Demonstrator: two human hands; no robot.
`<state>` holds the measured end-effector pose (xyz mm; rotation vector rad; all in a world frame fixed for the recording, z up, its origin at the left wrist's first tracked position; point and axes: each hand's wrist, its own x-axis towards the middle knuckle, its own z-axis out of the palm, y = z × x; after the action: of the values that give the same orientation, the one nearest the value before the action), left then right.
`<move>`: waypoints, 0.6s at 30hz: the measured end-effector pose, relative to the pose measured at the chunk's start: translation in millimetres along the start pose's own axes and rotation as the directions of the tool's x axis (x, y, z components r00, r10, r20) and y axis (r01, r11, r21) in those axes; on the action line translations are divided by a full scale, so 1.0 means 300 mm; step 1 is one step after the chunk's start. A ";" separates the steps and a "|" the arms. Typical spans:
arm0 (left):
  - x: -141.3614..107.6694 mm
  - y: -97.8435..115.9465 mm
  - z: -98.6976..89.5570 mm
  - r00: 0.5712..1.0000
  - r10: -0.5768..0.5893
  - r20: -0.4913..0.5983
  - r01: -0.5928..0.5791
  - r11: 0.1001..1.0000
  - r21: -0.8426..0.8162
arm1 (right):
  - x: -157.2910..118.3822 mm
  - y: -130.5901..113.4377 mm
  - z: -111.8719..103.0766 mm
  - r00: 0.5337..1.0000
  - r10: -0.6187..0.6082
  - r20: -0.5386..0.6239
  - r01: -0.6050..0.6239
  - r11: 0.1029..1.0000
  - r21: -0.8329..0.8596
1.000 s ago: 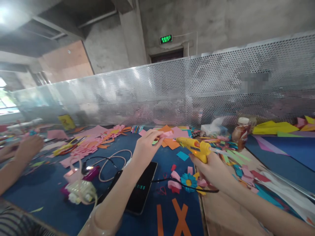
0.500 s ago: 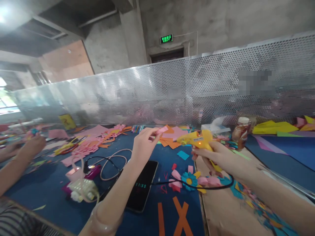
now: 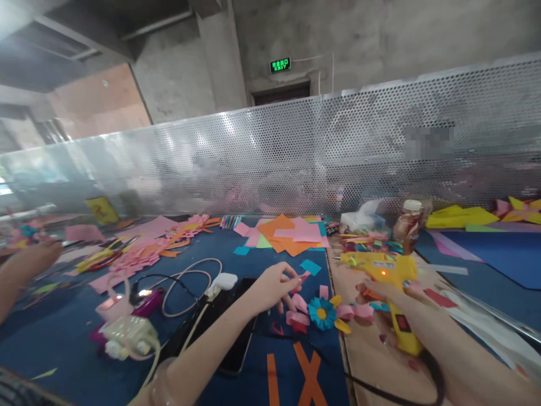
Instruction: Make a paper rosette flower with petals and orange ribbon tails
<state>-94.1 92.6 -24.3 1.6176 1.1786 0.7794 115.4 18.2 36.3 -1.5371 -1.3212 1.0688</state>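
Note:
My left hand [image 3: 276,285] pinches a small pink paper piece [image 3: 304,276], just above the left end of a paper flower chain. That chain has a blue flower [image 3: 322,313] with a yellow centre and pink loops [image 3: 357,312] on its right. My right hand [image 3: 391,304] grips a yellow glue gun [image 3: 384,269], whose nozzle points left over the brown board [image 3: 367,366]. An orange light glows on the gun's side, and its black cable hangs from the handle.
A phone [image 3: 239,349] lies under my left forearm, near cables and a power adapter [image 3: 131,335]. Orange strips [image 3: 310,375] lie at the front. Behind are stacked coloured papers [image 3: 291,234] and a bottle [image 3: 408,225]. Another person's hand [image 3: 31,259] is at far left.
My left hand has moved down and right with the pink piece, close to the flower chain. The glue gun in my right hand has shifted right and slightly down. The view has turned a little.

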 end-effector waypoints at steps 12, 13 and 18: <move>-0.015 -0.012 0.007 0.980 0.029 -0.197 -0.010 0.995 0.098 | 0.074 0.042 0.021 0.965 0.067 0.255 -0.014 0.979 -0.205; -0.014 -0.017 0.004 0.978 0.028 -0.207 -0.007 0.995 0.098 | 0.077 0.041 0.029 0.965 0.062 0.255 0.004 0.968 -0.249; -0.016 -0.037 0.002 0.974 0.040 -0.223 -0.016 0.994 0.105 | 0.070 0.039 0.062 0.962 0.031 0.273 0.078 0.921 -0.381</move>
<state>-98.9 88.6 -34.6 1.6653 1.3776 0.9532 102.8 38.7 17.9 -1.6936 -1.8286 1.0767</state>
